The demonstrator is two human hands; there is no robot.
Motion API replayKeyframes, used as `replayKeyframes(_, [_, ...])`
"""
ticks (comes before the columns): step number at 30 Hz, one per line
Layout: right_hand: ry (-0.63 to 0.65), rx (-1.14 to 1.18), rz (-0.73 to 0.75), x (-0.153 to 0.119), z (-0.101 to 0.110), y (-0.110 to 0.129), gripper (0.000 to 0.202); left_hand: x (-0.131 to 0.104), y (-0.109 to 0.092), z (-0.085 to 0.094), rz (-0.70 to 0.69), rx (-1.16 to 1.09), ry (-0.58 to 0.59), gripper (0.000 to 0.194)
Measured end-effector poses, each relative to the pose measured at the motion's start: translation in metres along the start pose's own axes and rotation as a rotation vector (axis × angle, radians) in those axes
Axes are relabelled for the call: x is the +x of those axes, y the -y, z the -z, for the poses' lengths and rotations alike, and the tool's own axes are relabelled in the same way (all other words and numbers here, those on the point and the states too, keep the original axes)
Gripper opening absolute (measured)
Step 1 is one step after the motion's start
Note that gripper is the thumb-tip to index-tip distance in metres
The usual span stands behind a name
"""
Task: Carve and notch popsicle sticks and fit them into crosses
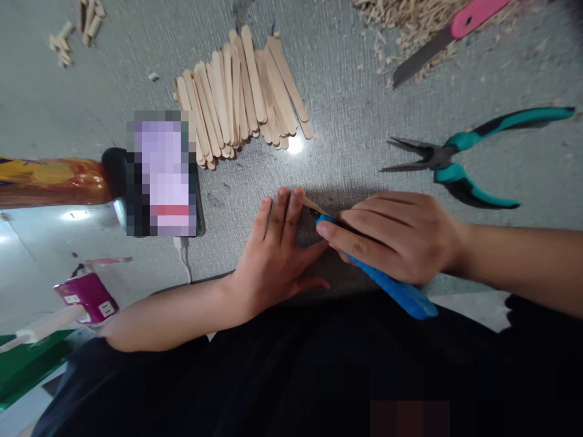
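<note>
My left hand lies flat on the grey table, fingers stretched out and thumb apart. Under its fingertips a wooden craft stick shows only in part. My right hand is wrapped round a blue utility knife. The knife's dark front end meets the stick just right of my left fingertips; how far its blade sticks out cannot be made out. Beyond my hands a row of loose craft sticks lies side by side, some overlapping.
Teal-handled pliers lie spread at the right. Behind them are a pink-handled saw and wood shavings. At left, a phone with a cable leans by a bottle; a purple power adapter sits nearer. Small offcuts lie far left.
</note>
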State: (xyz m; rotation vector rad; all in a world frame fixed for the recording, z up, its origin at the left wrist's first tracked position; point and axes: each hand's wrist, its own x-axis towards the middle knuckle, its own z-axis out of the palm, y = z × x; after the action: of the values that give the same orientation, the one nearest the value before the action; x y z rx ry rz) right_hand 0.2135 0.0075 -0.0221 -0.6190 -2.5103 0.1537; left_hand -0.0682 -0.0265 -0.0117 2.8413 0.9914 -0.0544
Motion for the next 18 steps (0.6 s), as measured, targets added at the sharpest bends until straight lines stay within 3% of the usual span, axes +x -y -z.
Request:
replayKeyframes(10, [0.062,-0.057,-0.039,-0.0069,-0.0004,0.0013,0.027,-0.0011,0.0002,-0.0013,0.015,-0.036,0.014,0.128])
replayKeyframes(18, [-0.011,-0.016,0.003,0.0008,0.0031,-0.0014,0.031,-0.0019,0.0002,-0.001,0.02,-0.055,0.023,0.127])
